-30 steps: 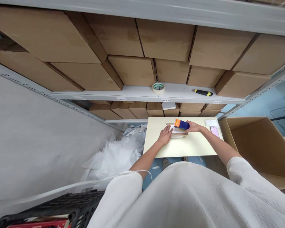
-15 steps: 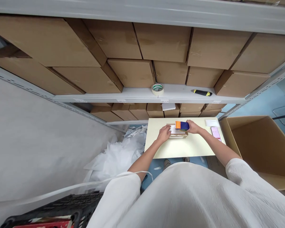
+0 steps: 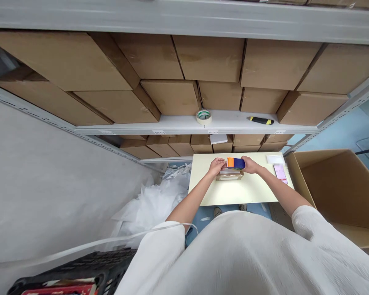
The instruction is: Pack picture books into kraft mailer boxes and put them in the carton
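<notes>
A small cardboard box [image 3: 230, 177] with a pale label on its front side lies on the cream table [image 3: 233, 192]. Above the box, my right hand [image 3: 250, 165] grips a blue and orange tape dispenser [image 3: 239, 163] from its right end. My left hand [image 3: 217, 166] is at the box's left end, its fingers drawn together close to the dispenser's orange end. Whatever lies between those fingertips is too small to make out. The dispenser and both hands cover much of the box top.
A phone [image 3: 280, 173] and a white slip [image 3: 274, 159] lie at the table's right. Beside it stands a large open carton [image 3: 335, 184]. On the shelf above sit a tape roll [image 3: 203, 117] and a utility knife [image 3: 260, 120], before stacked boxes. White packing material [image 3: 160, 200] heaps at left.
My left hand has come off the box's top left and moved slightly right, its fingers now gathered by the dispenser's orange end. My right hand still holds the dispenser in nearly the same place.
</notes>
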The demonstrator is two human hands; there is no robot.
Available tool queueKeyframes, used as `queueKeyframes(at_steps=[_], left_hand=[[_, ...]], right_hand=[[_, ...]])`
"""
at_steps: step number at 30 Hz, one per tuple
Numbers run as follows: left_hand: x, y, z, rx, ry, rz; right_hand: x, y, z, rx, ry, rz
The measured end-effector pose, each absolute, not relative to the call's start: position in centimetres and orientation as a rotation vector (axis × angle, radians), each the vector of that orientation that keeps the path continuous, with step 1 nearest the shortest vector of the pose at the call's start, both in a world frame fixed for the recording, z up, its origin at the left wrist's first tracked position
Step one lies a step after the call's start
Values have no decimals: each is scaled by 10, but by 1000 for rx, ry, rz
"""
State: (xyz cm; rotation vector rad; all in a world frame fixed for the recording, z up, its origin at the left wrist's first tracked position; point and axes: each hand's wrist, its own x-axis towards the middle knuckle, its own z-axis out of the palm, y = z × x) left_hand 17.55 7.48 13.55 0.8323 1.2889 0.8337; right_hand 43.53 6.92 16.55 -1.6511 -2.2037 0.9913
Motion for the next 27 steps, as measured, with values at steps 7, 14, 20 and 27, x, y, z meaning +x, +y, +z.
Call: queueKeyframes(at_steps=[7, 14, 20, 27], left_hand=[[181, 76, 138, 825, 1315, 791], [181, 76, 132, 1019, 1461, 835], [177, 72, 132, 1098, 1543, 893], [169, 71, 130, 1053, 1516, 936]], right_hand=[[436, 66, 170, -1654, -2195, 1004], [436, 65, 170, -1607, -2200, 1043], [432, 67, 178, -1595, -2235, 1123], [427, 66, 193, -1586, -2339, 1125]])
